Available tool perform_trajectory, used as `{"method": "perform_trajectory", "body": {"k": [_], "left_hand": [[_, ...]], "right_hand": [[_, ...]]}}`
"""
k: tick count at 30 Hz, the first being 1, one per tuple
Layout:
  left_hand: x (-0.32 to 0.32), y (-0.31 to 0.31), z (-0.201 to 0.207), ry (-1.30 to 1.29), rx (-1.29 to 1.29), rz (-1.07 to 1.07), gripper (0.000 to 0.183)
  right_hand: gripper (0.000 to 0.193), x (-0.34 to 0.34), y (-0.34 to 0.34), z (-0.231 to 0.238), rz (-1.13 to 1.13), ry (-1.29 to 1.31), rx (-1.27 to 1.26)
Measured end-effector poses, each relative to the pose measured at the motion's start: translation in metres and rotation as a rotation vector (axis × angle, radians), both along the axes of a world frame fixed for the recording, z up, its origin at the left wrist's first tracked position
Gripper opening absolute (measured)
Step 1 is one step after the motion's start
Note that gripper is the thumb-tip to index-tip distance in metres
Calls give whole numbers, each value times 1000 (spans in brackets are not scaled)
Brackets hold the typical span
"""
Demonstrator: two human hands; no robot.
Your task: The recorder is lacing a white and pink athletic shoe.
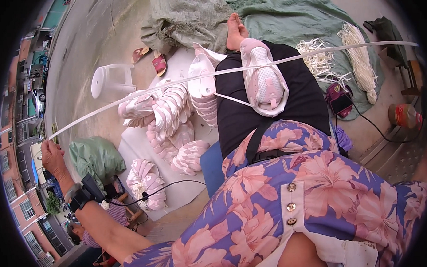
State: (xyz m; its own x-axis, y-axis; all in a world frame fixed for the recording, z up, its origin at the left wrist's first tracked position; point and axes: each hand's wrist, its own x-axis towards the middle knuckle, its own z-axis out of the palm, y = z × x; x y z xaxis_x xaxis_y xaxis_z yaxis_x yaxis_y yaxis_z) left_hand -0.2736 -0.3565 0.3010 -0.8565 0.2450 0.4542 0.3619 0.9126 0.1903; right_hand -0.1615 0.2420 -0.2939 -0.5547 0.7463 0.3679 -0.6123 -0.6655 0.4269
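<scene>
A pink and white shoe upper [264, 91] lies on my black-trousered lap, its toe end toward me. A long white shoelace [174, 82] runs taut through the top of it and stretches out to both sides. Far out on the left, my left hand [53, 155] is closed on one stretch of the lace. The other stretch runs to the right rim, where my right hand is out of the picture. A shorter white strand [234, 100] hangs from the upper over my left thigh.
Stacked pink and white shoe uppers [172, 111] lie on a pale sheet to the left, near a white stool [113, 80] and sandals [159, 64]. Bundled white laces [359, 58] rest on green cloth at right. Another person [97, 229] sits lower left.
</scene>
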Motion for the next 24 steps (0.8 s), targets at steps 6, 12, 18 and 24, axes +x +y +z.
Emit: {"method": "perform_trajectory", "body": {"k": [6,12,18,24], "left_hand": [[59,153,42,486,306,-415,15],[114,281,116,607,655,-744,14],[169,372,162,662,750,-1022,10],[203,412,173,784,668,-1063,8]], "right_hand": [[42,-9,-19,-16,-108,-278,-2],[34,77,5,263,-322,-566,541],[19,206,45,703,-2349,-910,1568],[11,215,-44,783,-2433,-843,1636]]}}
